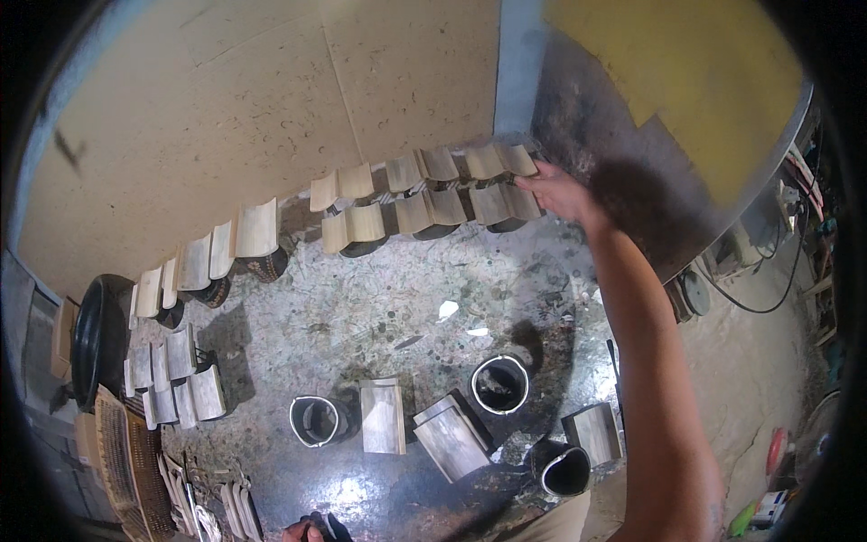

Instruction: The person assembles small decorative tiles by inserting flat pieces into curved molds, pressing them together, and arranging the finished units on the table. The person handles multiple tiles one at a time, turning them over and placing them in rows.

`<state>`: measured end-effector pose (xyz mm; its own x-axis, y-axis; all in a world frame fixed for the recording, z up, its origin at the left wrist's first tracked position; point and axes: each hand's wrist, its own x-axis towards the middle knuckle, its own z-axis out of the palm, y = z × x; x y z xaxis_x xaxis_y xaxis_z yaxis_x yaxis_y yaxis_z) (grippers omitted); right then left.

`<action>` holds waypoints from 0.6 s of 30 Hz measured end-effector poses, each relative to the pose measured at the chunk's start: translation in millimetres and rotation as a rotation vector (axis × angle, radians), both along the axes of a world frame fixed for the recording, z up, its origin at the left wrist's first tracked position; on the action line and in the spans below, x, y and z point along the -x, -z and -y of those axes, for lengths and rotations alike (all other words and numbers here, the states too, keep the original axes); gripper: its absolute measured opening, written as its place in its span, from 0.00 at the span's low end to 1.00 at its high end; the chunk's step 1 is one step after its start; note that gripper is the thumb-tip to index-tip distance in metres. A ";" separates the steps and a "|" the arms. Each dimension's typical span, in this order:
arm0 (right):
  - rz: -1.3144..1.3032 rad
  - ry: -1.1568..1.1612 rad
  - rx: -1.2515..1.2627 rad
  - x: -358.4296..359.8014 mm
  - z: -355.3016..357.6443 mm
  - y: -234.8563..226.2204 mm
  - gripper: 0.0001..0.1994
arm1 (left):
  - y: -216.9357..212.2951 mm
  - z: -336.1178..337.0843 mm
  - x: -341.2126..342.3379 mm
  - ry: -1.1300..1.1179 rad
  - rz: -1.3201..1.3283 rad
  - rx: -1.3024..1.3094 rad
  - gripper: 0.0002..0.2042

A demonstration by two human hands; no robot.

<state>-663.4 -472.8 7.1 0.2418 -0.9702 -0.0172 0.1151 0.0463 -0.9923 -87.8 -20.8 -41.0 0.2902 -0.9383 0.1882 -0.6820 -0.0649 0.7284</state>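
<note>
The right hand (553, 191) reached to 1 o'clock, fingers pinched narrowly on the end curved clay tile (517, 160) of a row (361, 212) leaning against the wall (271, 90), apparently to dry. The left hand (302, 531), at 6 o'clock, showed too little to tell its grip. Black cylindrical moulds (499, 383) stood nearer.

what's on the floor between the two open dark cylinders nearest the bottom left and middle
In the head view, between the left cylinder and the middle cylinder lie two pale curved slabs: one upright-lying, one angled. Wet dark floor shows around them.
</note>
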 end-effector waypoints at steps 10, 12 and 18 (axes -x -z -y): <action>-0.079 0.097 -0.081 1.1 -13.2 2.8 0.30 | -3.6 0.4 -1.6 0.048 0.185 0.051 0.11; -0.161 0.107 -0.130 10.2 -24.2 3.0 0.36 | 1.4 0.6 -3.4 0.055 0.182 0.107 0.11; -0.317 0.114 -0.196 25.8 -89.8 -22.8 0.46 | 22.1 -4.3 -9.4 0.016 0.065 0.197 0.08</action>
<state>-689.3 -383.0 29.9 0.0855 -0.9615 -0.2611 -0.1805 0.2427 -0.9531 -78.4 -16.5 -63.1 0.2573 -0.8859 0.3860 -0.7275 0.0853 0.6807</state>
